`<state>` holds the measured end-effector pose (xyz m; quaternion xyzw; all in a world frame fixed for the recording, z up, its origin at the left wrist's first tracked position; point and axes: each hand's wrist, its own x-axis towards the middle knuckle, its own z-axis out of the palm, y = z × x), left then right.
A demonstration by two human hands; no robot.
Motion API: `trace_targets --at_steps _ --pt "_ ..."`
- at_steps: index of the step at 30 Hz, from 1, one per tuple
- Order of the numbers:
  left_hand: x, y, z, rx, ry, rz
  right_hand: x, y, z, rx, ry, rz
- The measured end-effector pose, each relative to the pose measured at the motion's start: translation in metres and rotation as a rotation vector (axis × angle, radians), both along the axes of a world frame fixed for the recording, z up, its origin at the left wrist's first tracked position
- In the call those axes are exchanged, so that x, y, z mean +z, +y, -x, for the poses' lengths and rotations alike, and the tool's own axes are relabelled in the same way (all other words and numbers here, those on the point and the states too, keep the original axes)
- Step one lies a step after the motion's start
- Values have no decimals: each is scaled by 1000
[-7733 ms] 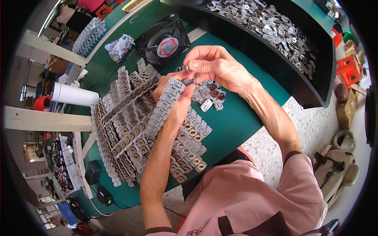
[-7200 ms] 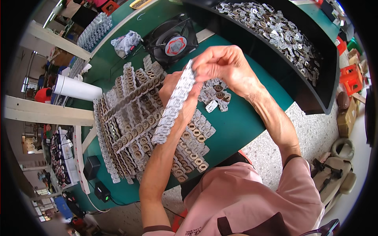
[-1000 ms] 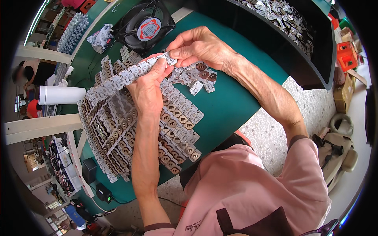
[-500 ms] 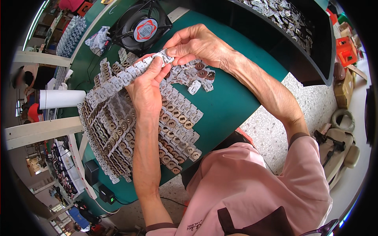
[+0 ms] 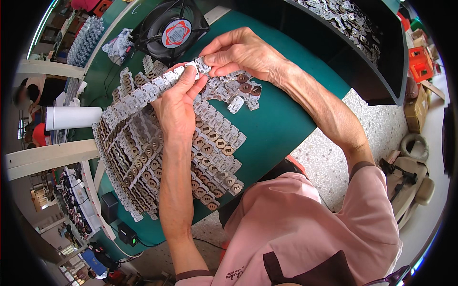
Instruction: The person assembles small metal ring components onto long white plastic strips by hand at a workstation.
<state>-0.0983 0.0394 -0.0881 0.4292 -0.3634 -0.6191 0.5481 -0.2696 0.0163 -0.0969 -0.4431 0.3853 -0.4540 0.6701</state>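
Note:
My left hand [image 5: 177,110] is closed around a long strip of linked small whitish plates [image 5: 143,95], its thumb pressing near the strip's right end. At that end, my right hand [image 5: 248,53] pinches a small silvery plate [image 5: 203,66] between thumb and fingers. Whether this plate is hooked to the strip is too small to tell. Beneath my left forearm lie many rows of similar linked plates [image 5: 214,138], some showing round brown discs. Under my right hand is a loose heap of plates and brown discs [image 5: 237,90].
A black fan [image 5: 176,33] stands behind my hands, beside a crumpled plastic bag [image 5: 118,47]. At the upper right, a black bin [image 5: 389,81] holds many loose plates. A white cylinder [image 5: 74,118] and a pale beam [image 5: 52,159] border the green table [image 5: 276,124] on the left.
My left thumb has slid slightly, and the whitish plate by it shows more plainly. Both hands stay at nearly the same place, still gripping.

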Motion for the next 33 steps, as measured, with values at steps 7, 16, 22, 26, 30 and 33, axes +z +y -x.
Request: trace_targets --at_steps 7,16,22,26,30,33 --pt "-3 -1 -1 7 1 -10 0 -1 0 3 27 19" --pt "-4 -1 -3 -43 -67 17 6 3 0 -12 53 -4" --pt "0 1 1 5 -48 7 5 3 1 1 47 2" --pt "-2 0 0 -2 -41 25 5 2 0 9 30 1" --pt "0 1 0 19 -78 40 2 1 0 27 30 40" --pt "-1 1 1 47 -127 37 2 1 0 41 47 41"
